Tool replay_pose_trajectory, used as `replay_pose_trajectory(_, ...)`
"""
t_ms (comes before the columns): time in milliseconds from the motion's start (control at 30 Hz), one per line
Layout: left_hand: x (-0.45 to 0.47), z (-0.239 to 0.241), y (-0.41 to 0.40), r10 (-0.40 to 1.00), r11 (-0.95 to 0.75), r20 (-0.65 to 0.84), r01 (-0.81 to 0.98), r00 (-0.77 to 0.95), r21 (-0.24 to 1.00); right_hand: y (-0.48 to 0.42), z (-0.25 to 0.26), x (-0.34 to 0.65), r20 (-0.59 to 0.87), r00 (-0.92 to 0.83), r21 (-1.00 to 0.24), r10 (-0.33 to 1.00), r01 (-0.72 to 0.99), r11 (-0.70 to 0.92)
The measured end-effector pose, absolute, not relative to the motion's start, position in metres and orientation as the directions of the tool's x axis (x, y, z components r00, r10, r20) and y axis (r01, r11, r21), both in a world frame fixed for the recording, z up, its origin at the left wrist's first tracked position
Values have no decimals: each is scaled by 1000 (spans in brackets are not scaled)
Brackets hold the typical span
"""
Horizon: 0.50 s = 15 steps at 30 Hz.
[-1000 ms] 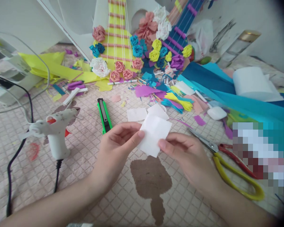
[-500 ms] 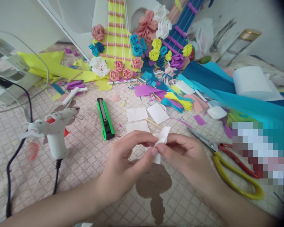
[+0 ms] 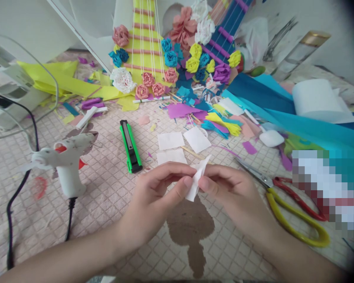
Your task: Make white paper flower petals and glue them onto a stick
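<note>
Both hands pinch one small white paper square (image 3: 198, 179), folded narrow between the fingertips, low in the middle of the view. My left hand (image 3: 156, 196) grips it from the left with thumb and forefinger. My right hand (image 3: 230, 192) grips it from the right. Three more white squares (image 3: 171, 140) lie flat on the pink mat just beyond the hands, with a thin wooden stick (image 3: 191, 152) among them.
A green utility knife (image 3: 130, 146) lies left of the squares. A white glue gun (image 3: 65, 161) with a black cord stands at the left. Yellow-and-red scissors (image 3: 286, 204) lie at the right. Paper flowers (image 3: 177, 55), coloured scraps, blue sheets and a white roll (image 3: 318, 102) crowd the back.
A second ago the white square was held flat and open. Both hands have folded it into a narrow strip and moved slightly lower and closer together.
</note>
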<state>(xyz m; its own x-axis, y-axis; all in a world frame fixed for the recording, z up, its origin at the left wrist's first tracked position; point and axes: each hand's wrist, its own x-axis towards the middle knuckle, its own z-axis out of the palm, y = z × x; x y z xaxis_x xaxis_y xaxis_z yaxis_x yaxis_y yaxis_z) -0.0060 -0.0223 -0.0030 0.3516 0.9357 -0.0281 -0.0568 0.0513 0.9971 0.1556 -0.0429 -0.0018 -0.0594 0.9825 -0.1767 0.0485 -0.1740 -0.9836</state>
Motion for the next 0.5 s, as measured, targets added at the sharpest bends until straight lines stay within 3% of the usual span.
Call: replay_pose_trajectory(500,-6,-3,-23,934,130,-97,-74,344,989,-41,-2,155,-182,-46,-982,982,53,-179)
